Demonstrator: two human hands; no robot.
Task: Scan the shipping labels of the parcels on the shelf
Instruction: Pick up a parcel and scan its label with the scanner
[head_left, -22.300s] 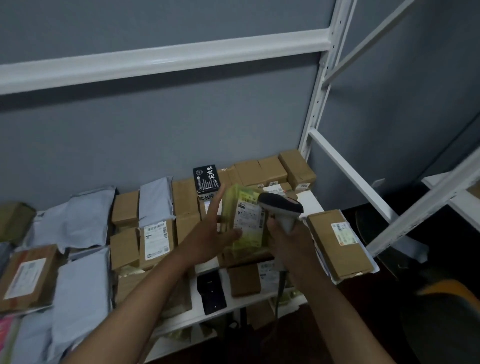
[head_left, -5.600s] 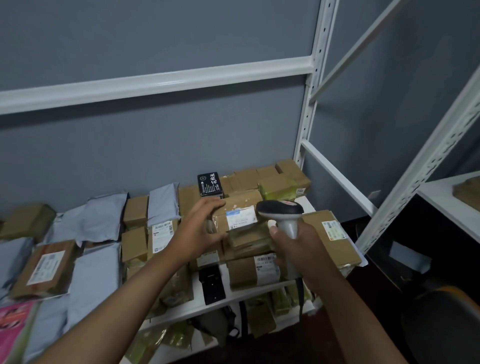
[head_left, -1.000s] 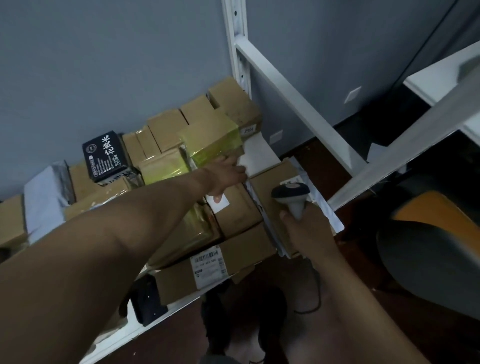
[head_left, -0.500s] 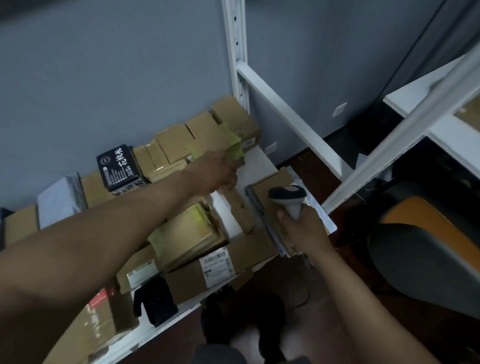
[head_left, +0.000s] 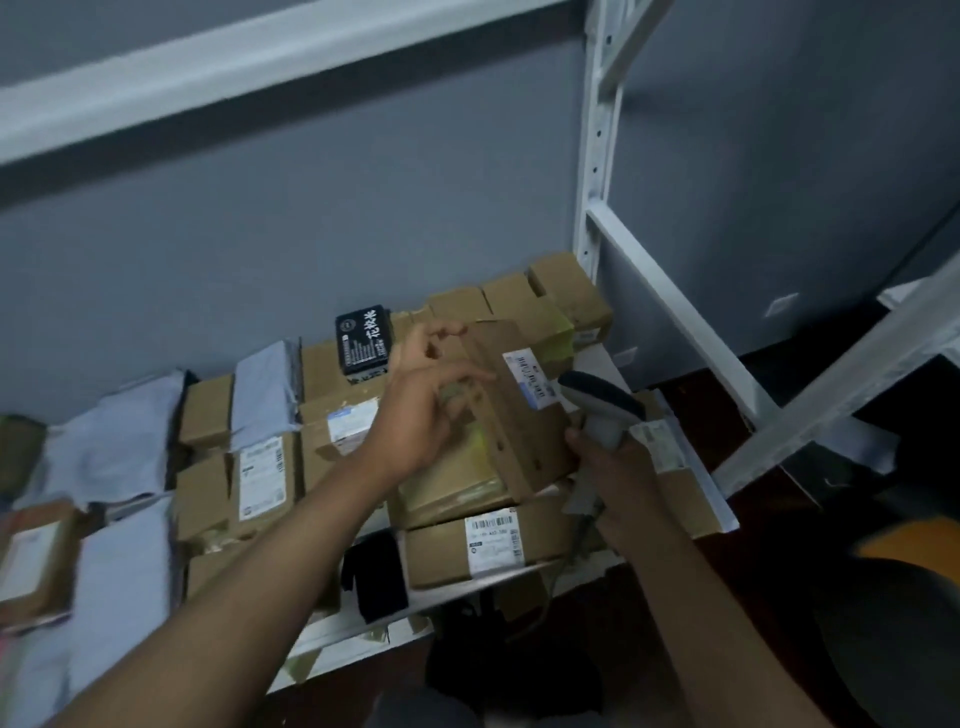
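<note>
My left hand (head_left: 426, 410) grips a brown cardboard parcel (head_left: 514, 410) and holds it tilted above the pile, so that its white shipping label (head_left: 532, 379) faces up and right. My right hand (head_left: 613, 467) grips the handle of a grey barcode scanner (head_left: 597, 405). The scanner's head sits just right of that label, almost touching the parcel. Below lie a parcel in yellowish wrap (head_left: 452, 488) and a long box with a barcode label (head_left: 493, 540) at the white shelf's front edge (head_left: 467, 590).
Many brown boxes and grey mailer bags (head_left: 119, 571) cover the shelf to the left. A black box with white writing (head_left: 363, 338) stands at the back. A white upright post (head_left: 597, 130) and slanted braces stand at the right. A dark chair (head_left: 893, 623) is at lower right.
My left hand has pulled back from the rear boxes with a brown parcel and tilted its label toward the scanner. My right hand has raised the scanner to it. The camera has tilted up.
</note>
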